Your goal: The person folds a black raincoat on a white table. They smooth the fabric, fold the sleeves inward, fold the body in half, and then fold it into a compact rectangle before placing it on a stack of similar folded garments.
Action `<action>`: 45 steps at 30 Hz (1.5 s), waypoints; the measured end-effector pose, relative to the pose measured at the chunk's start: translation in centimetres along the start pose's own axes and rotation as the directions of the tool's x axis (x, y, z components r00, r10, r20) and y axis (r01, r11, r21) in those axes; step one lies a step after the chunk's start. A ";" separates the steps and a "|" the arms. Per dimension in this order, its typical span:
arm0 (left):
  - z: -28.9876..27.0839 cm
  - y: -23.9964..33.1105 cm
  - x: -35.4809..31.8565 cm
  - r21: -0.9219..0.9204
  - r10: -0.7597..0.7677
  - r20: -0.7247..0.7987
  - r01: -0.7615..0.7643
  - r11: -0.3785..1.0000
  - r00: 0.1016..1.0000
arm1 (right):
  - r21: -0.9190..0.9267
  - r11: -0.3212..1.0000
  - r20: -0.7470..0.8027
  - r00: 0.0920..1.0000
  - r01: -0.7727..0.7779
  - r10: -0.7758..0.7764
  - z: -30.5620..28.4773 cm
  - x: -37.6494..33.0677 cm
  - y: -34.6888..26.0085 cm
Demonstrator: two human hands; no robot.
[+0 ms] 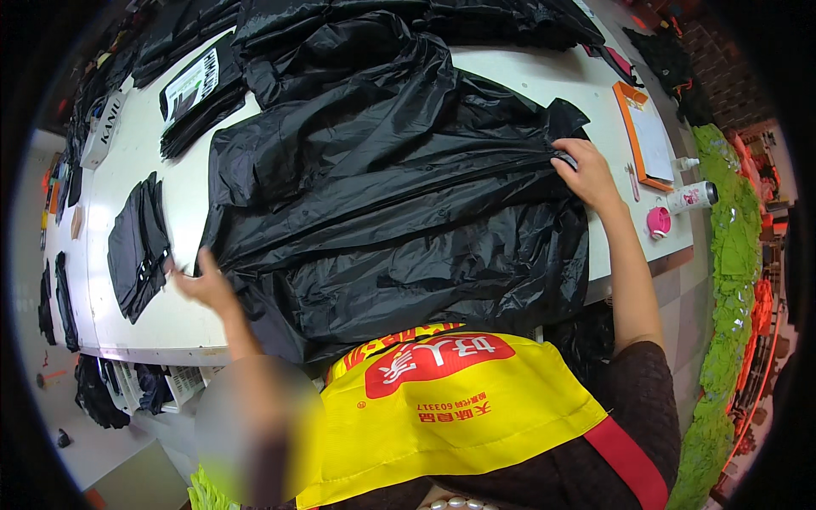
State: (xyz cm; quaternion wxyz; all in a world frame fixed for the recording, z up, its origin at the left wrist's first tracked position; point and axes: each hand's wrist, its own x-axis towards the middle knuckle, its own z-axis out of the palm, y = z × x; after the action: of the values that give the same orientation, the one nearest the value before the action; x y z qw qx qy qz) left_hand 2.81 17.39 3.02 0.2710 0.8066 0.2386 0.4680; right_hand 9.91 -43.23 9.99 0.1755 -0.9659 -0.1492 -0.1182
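Note:
A shiny black jacket [382, 187] with a long front placket lies spread and wrinkled across the white table. At its right end my right hand [586, 174] is closed, thumb and fingers pinching the end of the placket. My left hand [208, 285] is at the jacket's lower left edge, thumb and fingers apart, with nothing seen in its grip. Those fingertips reach close to a folded stack of dark cloth [136, 251] with small white marks; whether they touch it I cannot tell.
More black garments [510, 21] are heaped along the far edge. Far left stand a packaged black stack [191, 93] and a white box [104, 127]. Right, an orange tray [633, 127], a bottle [693, 197] and a pink roll [658, 223] sit near the table edge [646, 265]. Green material [722, 297] hangs beyond.

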 end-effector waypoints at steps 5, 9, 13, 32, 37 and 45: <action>4.3 18.3 -6.0 0.074 0.134 0.909 -0.468 0.881 0.396 | 0.024 1.000 0.048 0.999 0.017 -0.018 4.7 4.1 0.6; 8.8 21.6 -13.8 -0.606 0.770 0.581 -0.493 0.625 0.262 | -0.078 0.990 -0.057 0.992 -0.114 0.110 9.1 9.5 2.5; 7.7 19.1 -20.2 -0.739 0.926 0.371 -0.626 0.248 -0.072 | -0.241 0.967 0.327 0.930 -0.087 0.165 12.1 12.8 4.0; 16.2 22.0 -16.7 -0.525 0.687 0.702 -0.516 0.678 0.189 | 0.167 0.973 0.585 0.778 0.159 -0.227 8.3 7.0 1.3; 21.4 21.9 -12.6 -0.393 0.394 0.919 -0.106 0.913 -0.018 | -0.307 0.929 0.461 0.886 0.209 -0.047 7.4 6.2 5.8; 23.8 21.4 -12.2 -0.067 0.067 0.997 -0.004 0.998 0.046 | 0.315 0.777 0.588 0.755 -0.544 0.291 6.7 11.6 11.7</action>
State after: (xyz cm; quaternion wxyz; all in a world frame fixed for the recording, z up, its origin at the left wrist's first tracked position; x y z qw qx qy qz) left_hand 21.14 -11.27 -0.36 0.3674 0.9057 -0.0453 -0.2065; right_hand 25.72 -48.29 3.58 0.3796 -0.8976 0.0130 0.2239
